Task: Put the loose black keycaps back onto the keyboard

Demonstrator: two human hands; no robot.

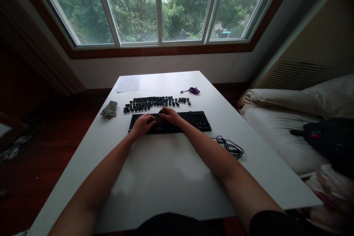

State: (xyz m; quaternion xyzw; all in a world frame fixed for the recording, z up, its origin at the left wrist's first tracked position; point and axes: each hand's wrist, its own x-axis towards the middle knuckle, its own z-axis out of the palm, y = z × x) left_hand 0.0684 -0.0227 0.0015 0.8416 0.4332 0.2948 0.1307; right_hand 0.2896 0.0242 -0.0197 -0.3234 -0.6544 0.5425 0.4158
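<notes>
Keyboard flat on worktop, under both hands. Left hand at keyboard's left part, fingers curled; right hand just beside it, over keyboard's middle, fingers bent, nearly together. Can't tell if either grips anything, too small. Loose keycaps in rows beyond keyboard, coiled cable off its near right corner, grey cloth beyond its left end.
</notes>
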